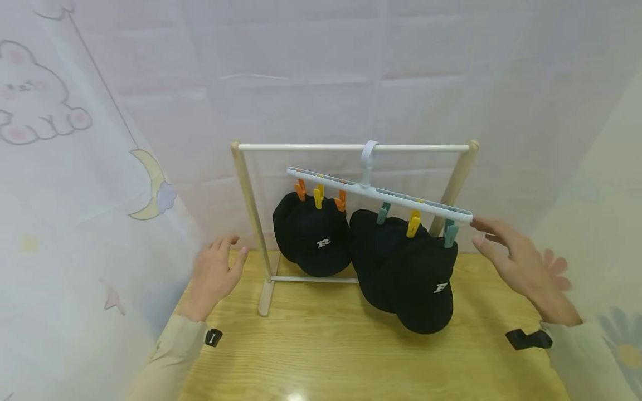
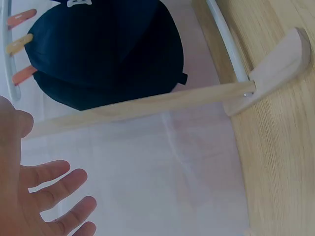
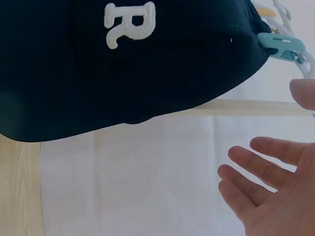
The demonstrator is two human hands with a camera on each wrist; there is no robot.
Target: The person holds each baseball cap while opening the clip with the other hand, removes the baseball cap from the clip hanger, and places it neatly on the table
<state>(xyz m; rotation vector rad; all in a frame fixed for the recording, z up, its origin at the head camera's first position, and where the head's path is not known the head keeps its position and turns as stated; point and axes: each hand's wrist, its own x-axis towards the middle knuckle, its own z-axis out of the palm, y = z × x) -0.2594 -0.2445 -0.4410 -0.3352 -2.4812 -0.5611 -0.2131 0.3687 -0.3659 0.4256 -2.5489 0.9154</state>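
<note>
Bare surface [image 1: 311, 356] extends from the rack [image 1: 301, 147] toward the wearer. The rack's top bar carries a slanted hanger [image 1: 373, 191], whose coloured clips [image 1: 318, 199] hold black caps [image 1: 311, 234] above the surface. The left hand [image 1: 213, 273] is outside the left post [image 1: 252, 211], grip unclosed, fingers spread; the right hand [image 1: 516, 259], grip likewise unclosed, is just beside the hanger's right end, contact indeterminate.

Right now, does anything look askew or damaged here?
Yes, the hanger looks askew: in the head view it slants against the straight rod, its right end lower. Tilt or twist, I cannot tell. No damage shows.
</note>
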